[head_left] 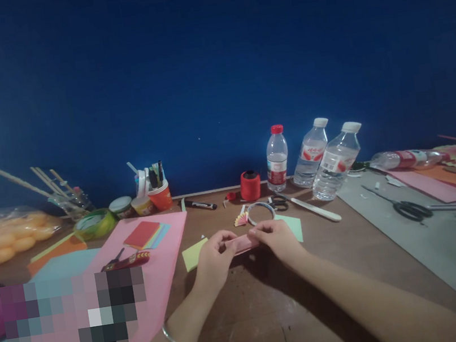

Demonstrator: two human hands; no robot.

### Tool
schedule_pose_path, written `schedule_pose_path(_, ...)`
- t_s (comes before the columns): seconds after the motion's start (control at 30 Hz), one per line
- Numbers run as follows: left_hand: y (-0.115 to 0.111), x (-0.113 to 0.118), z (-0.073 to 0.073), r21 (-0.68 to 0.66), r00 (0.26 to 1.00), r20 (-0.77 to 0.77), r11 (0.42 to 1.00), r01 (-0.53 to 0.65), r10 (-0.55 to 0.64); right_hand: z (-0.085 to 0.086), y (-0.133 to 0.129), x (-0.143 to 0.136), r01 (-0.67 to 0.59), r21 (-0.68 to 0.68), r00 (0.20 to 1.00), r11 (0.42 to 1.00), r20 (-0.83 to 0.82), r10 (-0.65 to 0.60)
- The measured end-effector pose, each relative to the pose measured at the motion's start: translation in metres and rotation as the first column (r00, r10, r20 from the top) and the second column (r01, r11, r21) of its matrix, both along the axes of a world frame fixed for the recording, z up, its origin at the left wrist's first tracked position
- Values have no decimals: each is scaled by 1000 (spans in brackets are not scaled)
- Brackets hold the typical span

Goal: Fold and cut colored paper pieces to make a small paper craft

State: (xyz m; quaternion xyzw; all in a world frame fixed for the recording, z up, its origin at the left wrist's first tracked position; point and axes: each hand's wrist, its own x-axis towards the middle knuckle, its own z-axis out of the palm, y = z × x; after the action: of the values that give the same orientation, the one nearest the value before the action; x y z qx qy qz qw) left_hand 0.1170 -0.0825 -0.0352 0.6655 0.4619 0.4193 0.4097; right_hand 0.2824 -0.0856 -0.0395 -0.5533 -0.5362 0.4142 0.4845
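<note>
A narrow strip of folded pink paper (243, 243) is held level above the brown table between both hands. My left hand (217, 255) pinches its left end, and my right hand (279, 239) grips the right end between thumb and fingers. Beside my left hand lies a yellow-green paper piece (194, 255). Pale green paper (292, 226) shows partly behind my right hand. Just beyond the fingers are a roll of tape (259, 205) and a small pleated fan of pink and yellow paper (241, 218).
Water bottles (277, 161), a red spool (250, 185) and a red cup of pens (159, 195) stand along the blue wall. A white stick (316, 210) lies to the right, and scissors (412, 209) rest on a grey sheet (392, 238). Large pink paper (158, 278) lies left.
</note>
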Motion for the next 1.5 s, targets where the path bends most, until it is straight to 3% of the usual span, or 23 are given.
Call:
schedule_pose_path(0.13,1,0,-2,55,996,-73,997,-56,60,2,-3,0,-35,53,996,998,78,31)
schedule_pose_path(0.23,-2,1,-2,28,998,-66,999,-23,25,3,-7,-3,-99,123,987,987,141,81)
schedule_pose_path(0.43,-8,5,2,-15,1000,-24,1000,-8,8,5,-14,-10,-126,86,978,988,179,109)
schedule_pose_path(0.63,-6,2,5,104,980,-123,984,-142,154,0,-1,1,-26,74,999,997,48,22)
schedule_pose_path(0.77,-4,-1,5,114,972,-120,976,-187,200,-2,4,5,15,102,997,995,-81,-7)
schedule_pose_path(0.93,-2,1,2,58,986,-69,987,-150,154,4,-3,-2,-98,84,995,992,21,96)
schedule_pose_path(1.23,-2,0,2,44,993,10,992,-114,114,2,-2,1,-47,72,996,996,76,42)
schedule_pose_path(1.5,-3,0,7,-23,990,129,998,-62,65,3,-1,1,1,37,1000,999,-6,-1)
